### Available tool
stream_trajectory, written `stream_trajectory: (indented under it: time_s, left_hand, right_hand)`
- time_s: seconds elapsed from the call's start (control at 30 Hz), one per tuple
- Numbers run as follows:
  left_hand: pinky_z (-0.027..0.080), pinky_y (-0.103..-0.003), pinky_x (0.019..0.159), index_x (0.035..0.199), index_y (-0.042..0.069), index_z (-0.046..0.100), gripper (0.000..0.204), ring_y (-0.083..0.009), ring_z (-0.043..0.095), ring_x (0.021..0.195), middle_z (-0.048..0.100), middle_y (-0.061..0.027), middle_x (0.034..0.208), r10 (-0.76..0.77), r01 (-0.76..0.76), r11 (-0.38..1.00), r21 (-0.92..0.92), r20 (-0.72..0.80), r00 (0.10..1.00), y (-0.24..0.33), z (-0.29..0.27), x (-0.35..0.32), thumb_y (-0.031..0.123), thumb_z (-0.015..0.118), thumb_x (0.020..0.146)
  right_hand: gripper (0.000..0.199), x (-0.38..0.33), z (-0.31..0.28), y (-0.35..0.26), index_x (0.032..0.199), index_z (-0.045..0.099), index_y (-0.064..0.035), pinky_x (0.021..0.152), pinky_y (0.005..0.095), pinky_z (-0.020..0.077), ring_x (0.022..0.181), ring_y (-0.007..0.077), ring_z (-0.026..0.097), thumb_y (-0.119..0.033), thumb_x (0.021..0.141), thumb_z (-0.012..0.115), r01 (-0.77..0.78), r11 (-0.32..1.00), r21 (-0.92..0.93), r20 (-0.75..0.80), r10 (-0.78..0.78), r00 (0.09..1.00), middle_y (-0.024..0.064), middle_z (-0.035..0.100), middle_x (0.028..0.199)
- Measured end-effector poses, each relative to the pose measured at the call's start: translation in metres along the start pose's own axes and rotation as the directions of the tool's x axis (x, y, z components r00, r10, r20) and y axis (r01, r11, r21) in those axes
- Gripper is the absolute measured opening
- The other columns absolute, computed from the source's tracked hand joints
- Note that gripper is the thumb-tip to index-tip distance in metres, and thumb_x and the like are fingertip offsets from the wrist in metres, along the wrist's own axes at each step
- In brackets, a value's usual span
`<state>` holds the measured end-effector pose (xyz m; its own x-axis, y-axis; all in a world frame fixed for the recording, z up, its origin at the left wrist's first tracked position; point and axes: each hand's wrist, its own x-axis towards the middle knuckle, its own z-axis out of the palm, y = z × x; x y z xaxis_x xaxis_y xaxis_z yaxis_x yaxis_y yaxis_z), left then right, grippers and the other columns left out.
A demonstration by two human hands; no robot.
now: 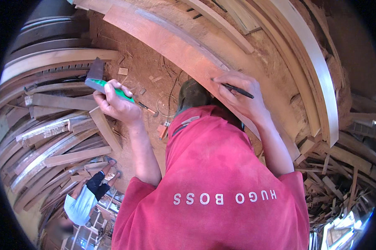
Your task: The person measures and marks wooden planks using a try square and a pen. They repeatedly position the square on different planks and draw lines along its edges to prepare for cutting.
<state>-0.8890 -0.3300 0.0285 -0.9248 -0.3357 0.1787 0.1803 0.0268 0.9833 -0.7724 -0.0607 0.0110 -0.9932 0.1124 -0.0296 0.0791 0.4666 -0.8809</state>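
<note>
My left hand [117,101] is closed around the green handle of a try square [97,82], held up over the sawdust-covered floor. The dark blade of the square points away from me, at an angle to the handle. A black pen [240,91] sits pinched in the fingers of my right hand [241,89]. Its tip meets the face of a long reddish-brown wooden board [167,43] or stands just above it. This board runs from the far left toward my right side, and my right hand is over it.
Long planks [300,62] lie at the right. Stacked timber [63,104] fills the left side. Small offcuts [123,71], a cable [170,96] and a hand tool [148,109] lie on the floor. Scrap wood [333,187] is heaped lower right. Another person [83,204] is at lower left.
</note>
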Motion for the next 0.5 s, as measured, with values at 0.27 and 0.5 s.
stream_trajectory:
  time_s: [0.27,0.5]
  left_hand:
    - [0.048,-0.028,0.072,0.108,0.006,0.048,0.017,-0.0115,0.052,0.081,0.060,-0.0088,0.099,0.043,-0.098,0.982,0.161,0.314,0.948,-0.006,0.023,-0.054,0.018,0.049,0.096]
    - [0.050,-0.033,0.072,0.104,0.003,0.062,0.012,-0.0236,0.062,0.081,0.062,-0.0125,0.092,0.049,-0.128,0.981,0.146,0.451,0.891,-0.007,0.053,-0.064,0.007,0.067,0.094]
  right_hand:
    - [0.022,0.014,-0.016,-0.012,0.102,0.070,-0.0008,0.088,0.0357,0.0477,0.094,0.0253,0.062,-0.008,0.090,0.053,0.117,0.976,0.184,-0.063,-0.107,0.992,0.0120,0.063,0.099]
    - [0.034,0.055,0.010,-0.068,0.125,0.064,-0.0016,0.080,0.0327,0.0521,0.091,0.0158,0.063,-0.021,0.097,0.068,-0.249,0.921,0.300,0.322,0.147,0.935,0.0115,0.068,0.100]
